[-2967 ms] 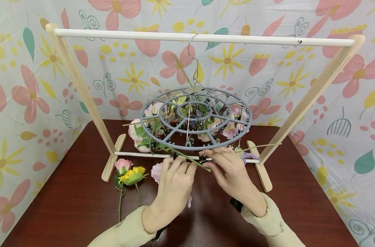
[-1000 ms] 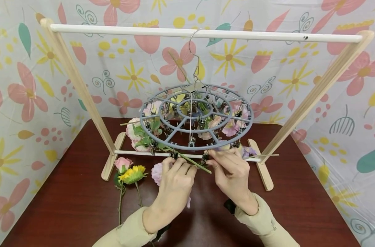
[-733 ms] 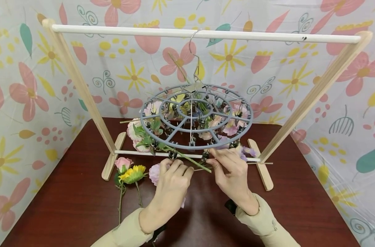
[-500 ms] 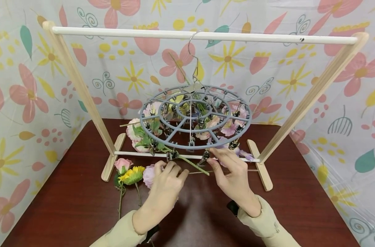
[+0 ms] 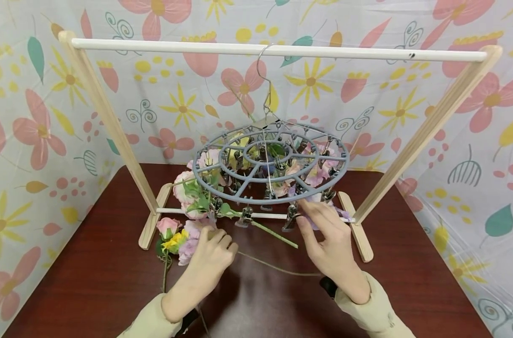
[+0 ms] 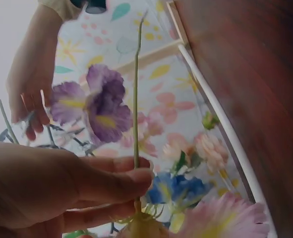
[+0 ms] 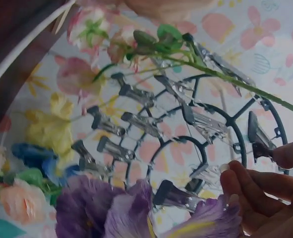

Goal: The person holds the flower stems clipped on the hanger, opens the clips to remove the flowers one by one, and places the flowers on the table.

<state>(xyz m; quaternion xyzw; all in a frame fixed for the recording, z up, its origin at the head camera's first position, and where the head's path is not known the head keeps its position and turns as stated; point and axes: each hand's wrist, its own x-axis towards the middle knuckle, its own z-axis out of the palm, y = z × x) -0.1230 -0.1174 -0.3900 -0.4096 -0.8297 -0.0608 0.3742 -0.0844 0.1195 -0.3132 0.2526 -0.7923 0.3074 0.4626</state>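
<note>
At the left of the worktop (image 5: 91, 263), a pink rose (image 5: 168, 226) lies beside a yellow sunflower (image 5: 175, 240), which the lilac flower (image 5: 191, 240) partly covers. This lilac flower is in the left hand (image 5: 212, 253): the fingers are narrow and pinch its stem (image 5: 277, 269) close under the bloom. I think they hold it there so that the rest of the stem is free to point away, to the right, under the round hanger (image 5: 256, 180). The left forearm comes from the lower edge and leans to the right, with the back of the hand upward. In the middle, the hanger hooks on the rack's top bar (image 5: 197, 47), probably so that its clips hang within reach of both hands; it sits somewhat tilted. A green stem (image 5: 275, 234) sticks out past its front edge. Farther right, the right hand (image 5: 331, 238) is raised to one front clip (image 5: 291, 218); the thumb seems to touch it and the index finger is just beside, but whether they squeeze it I cannot tell. The right forearm leans to the left.
</note>
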